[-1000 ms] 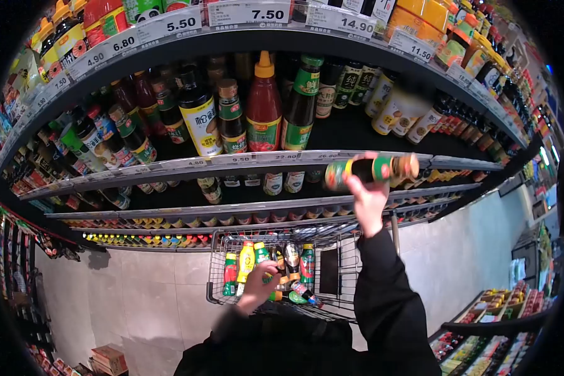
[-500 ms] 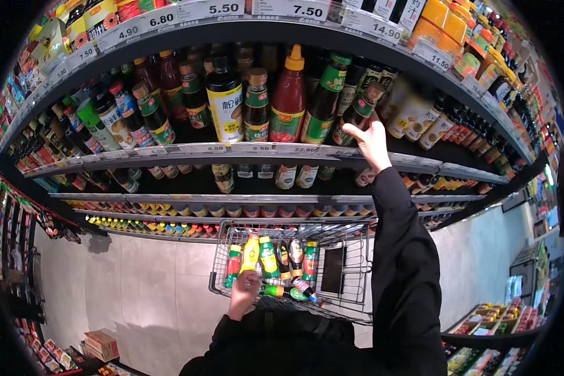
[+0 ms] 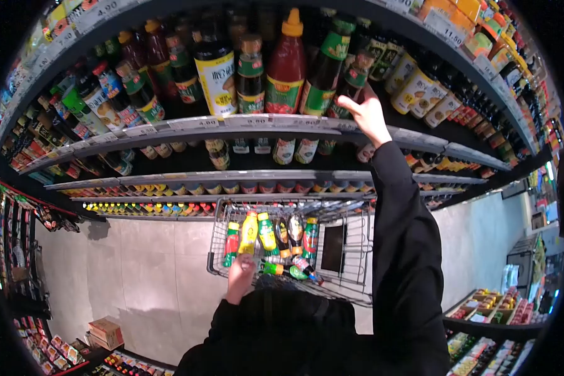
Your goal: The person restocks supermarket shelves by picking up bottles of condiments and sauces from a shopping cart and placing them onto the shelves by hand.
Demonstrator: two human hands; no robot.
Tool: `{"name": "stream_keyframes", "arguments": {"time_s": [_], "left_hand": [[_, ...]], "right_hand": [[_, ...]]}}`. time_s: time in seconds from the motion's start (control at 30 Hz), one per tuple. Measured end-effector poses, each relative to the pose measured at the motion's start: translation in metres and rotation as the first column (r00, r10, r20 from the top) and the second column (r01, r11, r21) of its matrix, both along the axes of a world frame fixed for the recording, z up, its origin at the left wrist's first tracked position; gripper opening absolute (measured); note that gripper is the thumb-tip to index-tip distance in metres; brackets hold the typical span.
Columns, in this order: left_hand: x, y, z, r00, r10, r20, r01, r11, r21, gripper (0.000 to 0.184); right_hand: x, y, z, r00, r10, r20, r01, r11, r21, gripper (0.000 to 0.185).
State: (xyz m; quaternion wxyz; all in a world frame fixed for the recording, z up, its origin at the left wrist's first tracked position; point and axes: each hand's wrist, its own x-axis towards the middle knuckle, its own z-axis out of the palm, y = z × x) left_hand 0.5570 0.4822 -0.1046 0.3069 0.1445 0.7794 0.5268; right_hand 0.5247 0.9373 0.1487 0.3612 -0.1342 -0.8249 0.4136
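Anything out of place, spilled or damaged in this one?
Nothing looks spilled or broken, the bottle by the right hand included. Only the shopping cart is slightly untidy: a green-capped bottle lies crosswise and another bottle slants, unlike the row of bottles beyond them.

11.50 on one price tag (image 3: pixel 446 29); 4.90 on another tag (image 3: pixel 101 14)

A dark bottle (image 3: pixel 356 76) with a brown cap and green neck stands on the far shelf (image 3: pixel 232 123), right of the middle.
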Motion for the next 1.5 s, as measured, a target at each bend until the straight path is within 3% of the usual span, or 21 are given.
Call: {"name": "stream_keyframes", "arguments": {"time_s": [0.1, 0.2, 0.23, 0.3, 0.4, 0.43, 0.47, 0.5, 0.57, 0.63, 0.67, 0.77, 0.8, 0.83, 0.93, 1.1, 1.2, 1.3, 1.43, 1.47, 1.5], "left_hand": [[0.001, -0.002, -0.008, 0.995, -0.076, -0.06, 0.079, 0.995, 0.061, 0.026], [0.002, -0.001, -0.019, 0.993, -0.106, -0.045, 0.11, 0.987, 0.114, 0.021], [0.0, -0.002, -0.022, 0.993, -0.116, -0.025, 0.118, 0.984, 0.13, 0.021], [-0.002, -0.002, -0.025, 0.992, -0.126, -0.003, 0.125, 0.981, 0.146, 0.02], [-0.004, -0.005, -0.028, 0.998, -0.064, 0.015, 0.063, 0.993, 0.102, 0.018], [-0.006, -0.007, -0.035, 0.999, -0.043, 0.009, 0.042, 0.994, 0.102, 0.017], [-0.009, -0.008, -0.041, 1.0, -0.021, 0.002, 0.021, 0.994, 0.104, 0.016], [-0.012, -0.008, -0.046, 1.0, -0.023, 0.006, 0.023, 0.995, 0.1, 0.016], [-0.02, -0.006, -0.056, 0.99, -0.043, -0.133, 0.049, 0.998, 0.043, 0.013], [-0.036, -0.002, -0.076, 0.984, -0.082, -0.161, 0.065, 0.992, -0.109, 0.018], [-0.045, 0.0, -0.091, 0.975, -0.123, -0.186, 0.073, 0.964, -0.257, 0.025], [-0.072, 0.018, -0.147, 0.985, -0.126, -0.117, 0.07, 0.916, -0.394, 0.039], [-0.086, 0.02, -0.181, 0.994, -0.089, 0.056, 0.105, 0.889, -0.445, 0.047], [-0.095, 0.023, -0.2, 0.994, -0.099, 0.055, 0.113, 0.887, -0.448, 0.047], [-0.125, 0.022, -0.285, 0.98, -0.123, 0.156, 0.198, 0.653, -0.731, 0.056], [-0.119, 0.041, -0.311, 0.948, -0.281, 0.152, 0.292, 0.568, -0.77, 0.053], [-0.096, 0.041, -0.361, 0.952, -0.114, -0.285, -0.233, 0.335, -0.913, 0.035], [-0.09, 0.041, -0.367, 0.914, -0.224, -0.338, -0.289, 0.225, -0.93, 0.029], [-0.096, 0.017, -0.399, 0.874, -0.394, -0.285, -0.191, 0.261, -0.946, 0.019], [-0.099, 0.012, -0.4, 0.969, -0.174, -0.177, -0.101, 0.376, -0.921, 0.027], [-0.106, 0.01, -0.386, 0.967, -0.184, -0.175, -0.095, 0.377, -0.921, 0.027]], "right_hand": [[0.002, 0.001, 0.001, 0.988, -0.102, 0.12, 0.096, 0.993, 0.062, 0.068], [0.005, -0.011, -0.005, 0.994, -0.094, -0.058, 0.101, 0.987, 0.126, 0.074], [0.018, -0.016, -0.012, 0.975, -0.208, -0.081, 0.22, 0.953, 0.207, 0.062], [0.047, -0.042, -0.024, 0.938, -0.203, -0.28, 0.196, 0.979, -0.054, 0.04], [0.116, -0.084, -0.08, 0.979, -0.163, -0.121, 0.147, 0.98, -0.134, 0.016], [0.142, -0.105, -0.1, 0.978, -0.184, 0.097, 0.182, 0.983, 0.032, 0.008], [0.172, -0.117, -0.151, 0.97, -0.097, 0.223, 0.13, 0.982, -0.139, 0.006], [0.203, -0.142, -0.172, 0.853, -0.101, 0.512, 0.165, 0.983, -0.08, 0.009], [0.269, -0.185, -0.226, 0.624, -0.213, 0.752, 0.1, 0.976, 0.194, 0.013], [0.33, -0.226, -0.276, 0.587, -0.25, 0.77, 0.197, 0.967, 0.163, 0.013], [0.348, -0.243, -0.286, 0.501, -0.268, 0.823, 0.242, 0.956, 0.164, 0.013], [0.383, -0.273, -0.326, 0.325, -0.353, 0.877, 0.368, 0.902, 0.226, 0.017], [0.386, -0.276, -0.336, 0.367, -0.411, 0.835, 0.286, 0.904, 0.319, 0.016], [0.385, -0.278, -0.338, 0.364, -0.412, 0.835, 0.296, 0.902, 0.316, 0.016], [0.373, -0.278, -0.332, 0.513, -0.516, 0.686, 0.337, 0.856, 0.392, 0.009], [0.369, -0.275, -0.33, 0.497, -0.532, 0.686, 0.312, 0.847, 0.431, 0.005], [0.367, -0.276, -0.329, 0.498, -0.534, 0.684, 0.309, 0.846, 0.435, 0.005], [0.368, -0.276, -0.332, 0.48, -0.542, 0.69, 0.319, 0.84, 0.438, 0.006], [0.367, -0.277, -0.332, 0.479, -0.54, 0.691, 0.346, 0.841, 0.417, 0.006], [0.367, -0.277, -0.331, 0.475, -0.541, 0.694, 0.355, 0.839, 0.412, 0.005], [0.365, -0.278, -0.331, 0.471, -0.543, 0.695, 0.366, 0.837, 0.406, 0.005]]}}
